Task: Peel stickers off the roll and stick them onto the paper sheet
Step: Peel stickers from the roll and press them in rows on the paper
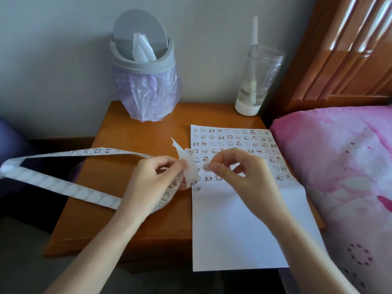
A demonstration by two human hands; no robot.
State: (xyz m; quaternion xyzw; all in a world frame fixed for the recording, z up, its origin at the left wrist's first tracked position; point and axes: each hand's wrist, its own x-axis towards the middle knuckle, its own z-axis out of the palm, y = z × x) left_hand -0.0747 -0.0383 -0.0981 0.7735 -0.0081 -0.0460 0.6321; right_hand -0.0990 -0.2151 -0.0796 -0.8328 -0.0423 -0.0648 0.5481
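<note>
My right thumb and forefinger pinch a small round sticker (pixel 205 167) low over the paper sheet (pixel 233 230); I cannot tell whether it touches. The rest of my right hand (pixel 237 172) curls above the sheet's middle. My left hand (pixel 154 177) grips the sticker strip (pixel 63 188), fingers curled round it just beside the sheet's left edge, where a loose white tail of backing sticks up. The strip loops away to the left, past the table's side.

The sheet lies on the right part of a wooden bedside table (pixel 127 134), its upper half filled with rows of little cartoon stickers, its lower half blank and overhanging the near edge. At the back, against a pale wall, stand a grey swing-lid bin (pixel 146 71) lined with a lilac bag and a clear bottle (pixel 256 81) with a straw. A pink quilt (pixel 339 166) and a wooden headboard (pixel 350 49) lie to the right.
</note>
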